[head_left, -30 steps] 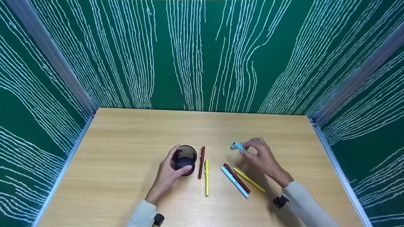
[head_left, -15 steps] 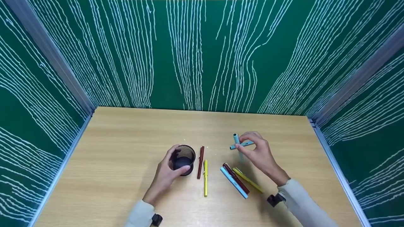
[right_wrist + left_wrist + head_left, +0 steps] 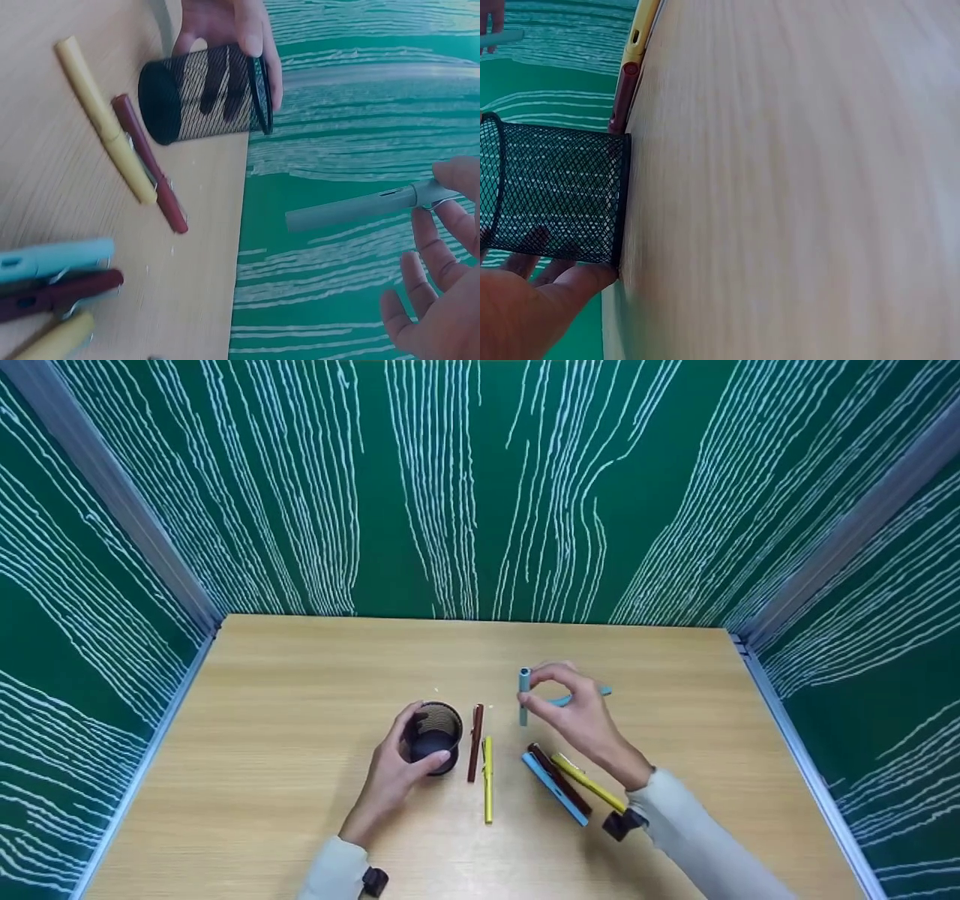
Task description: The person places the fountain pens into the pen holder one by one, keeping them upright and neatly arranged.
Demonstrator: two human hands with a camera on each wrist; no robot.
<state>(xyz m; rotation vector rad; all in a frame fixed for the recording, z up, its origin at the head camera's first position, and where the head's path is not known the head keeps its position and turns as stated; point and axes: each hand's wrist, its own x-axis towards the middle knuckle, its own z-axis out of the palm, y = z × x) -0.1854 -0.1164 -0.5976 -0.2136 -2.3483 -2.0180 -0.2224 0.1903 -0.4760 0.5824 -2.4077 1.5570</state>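
Note:
My left hand grips a black mesh pen cup standing upright on the table, fingers and thumb round its sides. No pens show inside it. In my right hand, a light blue pen is pinched near its clipped end between thumb and fingers. It points downward and is held clear of the table, to the right of the cup. Partly behind that hand lies a second light blue pen. Just right of the cup lie a dark red pen and a yellow pen.
Below the right hand a light blue pen, a dark red pen and a yellow pen lie side by side at a slant. Green walls with white wavy lines enclose the wooden table at back and sides.
My right hand has lifted one light blue pen, turned it upright and carried it left toward the cup, leaving another light blue pen behind. The left hand stays on the cup.

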